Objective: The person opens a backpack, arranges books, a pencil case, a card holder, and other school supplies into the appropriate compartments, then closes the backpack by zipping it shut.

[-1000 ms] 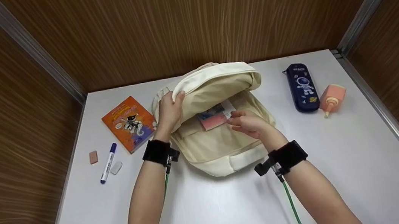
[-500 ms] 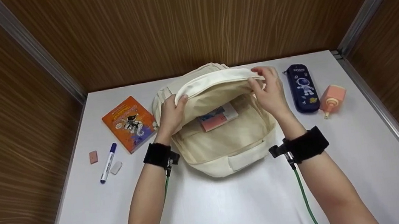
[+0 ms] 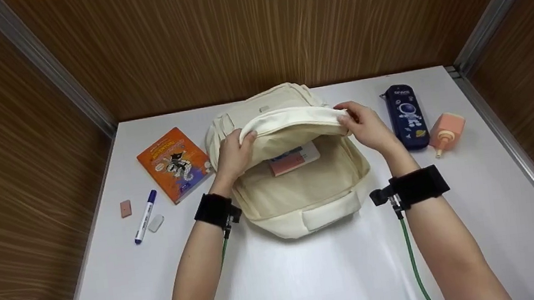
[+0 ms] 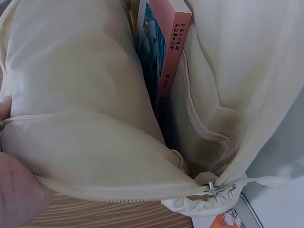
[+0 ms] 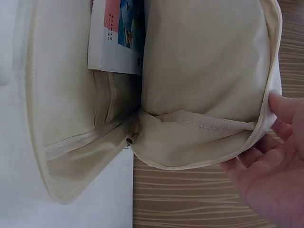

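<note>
Head: your left hand [image 3: 237,156] and right hand [image 3: 368,127] grip the flap [image 3: 288,118] of the backpack [image 3: 284,227], likely to spread it open | Left wrist: book [image 4: 166,52] inside, partly behind that flap | Right wrist: your thumb [image 5: 283,107] and fingers [image 5: 259,154] pinch it

A cream fabric backpack [image 3: 298,194] is laid unzipped at the far centre; its flap [image 3: 293,117] is held raised, its beige interior exposed toward the near side.
</note>
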The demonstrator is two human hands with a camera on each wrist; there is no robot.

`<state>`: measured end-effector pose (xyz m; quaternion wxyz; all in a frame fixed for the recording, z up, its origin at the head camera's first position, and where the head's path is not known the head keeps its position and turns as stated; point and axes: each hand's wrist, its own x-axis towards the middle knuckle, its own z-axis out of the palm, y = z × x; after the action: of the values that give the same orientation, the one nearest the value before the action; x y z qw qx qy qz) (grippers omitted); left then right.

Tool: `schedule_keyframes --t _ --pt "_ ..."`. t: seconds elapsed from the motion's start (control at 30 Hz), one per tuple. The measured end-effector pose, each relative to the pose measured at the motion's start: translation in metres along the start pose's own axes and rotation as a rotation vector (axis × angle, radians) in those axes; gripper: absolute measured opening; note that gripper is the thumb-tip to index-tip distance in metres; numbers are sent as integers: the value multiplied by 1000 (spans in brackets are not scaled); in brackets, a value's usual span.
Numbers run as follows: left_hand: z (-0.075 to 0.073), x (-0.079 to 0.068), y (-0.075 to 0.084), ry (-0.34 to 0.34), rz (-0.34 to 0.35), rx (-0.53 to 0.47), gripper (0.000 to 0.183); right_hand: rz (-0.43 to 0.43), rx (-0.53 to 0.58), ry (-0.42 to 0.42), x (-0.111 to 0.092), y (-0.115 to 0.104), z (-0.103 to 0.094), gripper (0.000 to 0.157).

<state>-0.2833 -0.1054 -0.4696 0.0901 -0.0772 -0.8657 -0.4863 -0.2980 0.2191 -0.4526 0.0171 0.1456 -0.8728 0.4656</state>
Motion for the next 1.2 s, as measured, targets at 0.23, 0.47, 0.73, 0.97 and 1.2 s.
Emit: schedule_keyframes --t 0.23,0.47,0.73,0.97,1.2 --pt "-1 0 0 15 13 21 29 -60 -28 -57 -15 -10 -9 34" --pt "-5 3 1 27 0 13 27 -125 73 -141 -20 -20 -18 47" --pt "-7 13 0 66 -28 -35 25 -245 124 -119 -27 -39 -16 52" --pt "-8 17 -1 61 -27 -7 29 -252 74 -70 -22 -36 -3 49" --pt "-8 16 -1 39 -19 -31 29 -186 142 25 -11 -27 4 39"
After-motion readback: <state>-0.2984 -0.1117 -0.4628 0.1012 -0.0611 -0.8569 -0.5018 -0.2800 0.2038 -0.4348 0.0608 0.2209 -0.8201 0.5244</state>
